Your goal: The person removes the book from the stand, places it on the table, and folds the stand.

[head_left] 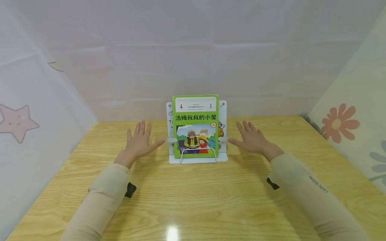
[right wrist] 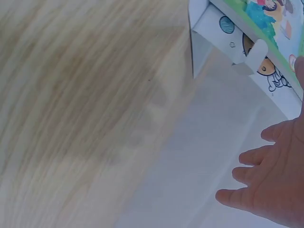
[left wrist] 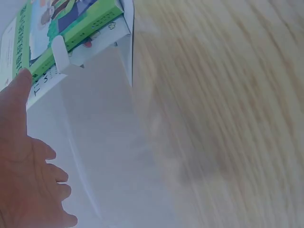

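Sleeves [head_left: 101, 194] of pale cloth lie nearest, over the wood-grained table [head_left: 193, 197], at left and right. Beyond them, the left hand [head_left: 139, 142] and right hand [head_left: 253, 139] flank the display, each with fingers spread straight and thumb pointing inward, grasping nothing. In the head view a narrow gap separates each thumb from the stand; that symmetry suggests framing rather than gripping.

Between the hands, farther back, a white wire loop [head_left: 199, 163] crosses the foot of the green book [head_left: 196, 132], presumably so it cannot slide forward. The book stands nearly upright, cover facing near, against a white stand [head_left: 222, 110], whose back panel likely carries its lean. Small side clips [head_left: 172, 140] sit beside its left and right edges; whether they press on it I cannot tell. Pale cloth backdrop [head_left: 193, 67] hangs farthest.
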Demonstrator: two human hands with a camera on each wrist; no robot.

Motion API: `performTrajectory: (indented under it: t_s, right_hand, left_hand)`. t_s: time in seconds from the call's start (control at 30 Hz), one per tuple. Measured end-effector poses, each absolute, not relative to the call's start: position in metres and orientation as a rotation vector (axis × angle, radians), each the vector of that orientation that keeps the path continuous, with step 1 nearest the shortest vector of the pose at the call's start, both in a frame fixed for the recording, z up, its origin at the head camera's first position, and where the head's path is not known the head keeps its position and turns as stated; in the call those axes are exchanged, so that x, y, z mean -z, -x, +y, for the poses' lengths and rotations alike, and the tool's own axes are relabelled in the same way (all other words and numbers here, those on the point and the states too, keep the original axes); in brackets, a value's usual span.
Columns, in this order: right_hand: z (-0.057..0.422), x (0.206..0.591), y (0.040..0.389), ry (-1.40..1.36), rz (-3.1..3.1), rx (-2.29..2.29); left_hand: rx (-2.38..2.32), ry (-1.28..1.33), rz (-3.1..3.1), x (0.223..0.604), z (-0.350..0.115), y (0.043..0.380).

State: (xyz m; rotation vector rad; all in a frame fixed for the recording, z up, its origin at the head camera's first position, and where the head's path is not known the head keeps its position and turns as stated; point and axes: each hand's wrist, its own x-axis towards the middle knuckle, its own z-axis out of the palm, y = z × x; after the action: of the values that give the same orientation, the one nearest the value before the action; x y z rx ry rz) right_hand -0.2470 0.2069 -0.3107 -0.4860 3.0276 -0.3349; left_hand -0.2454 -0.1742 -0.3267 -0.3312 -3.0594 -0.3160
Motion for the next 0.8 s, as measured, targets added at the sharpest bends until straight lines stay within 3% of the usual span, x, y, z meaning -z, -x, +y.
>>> performTrajectory:
  t_s: [0.8]
  right_hand:
    - [0.177,0.283,0.256,0.432,3.099,0.524]
  left_hand:
    - [0.669,0.31,-2.859,0.303,-0.148,0.246]
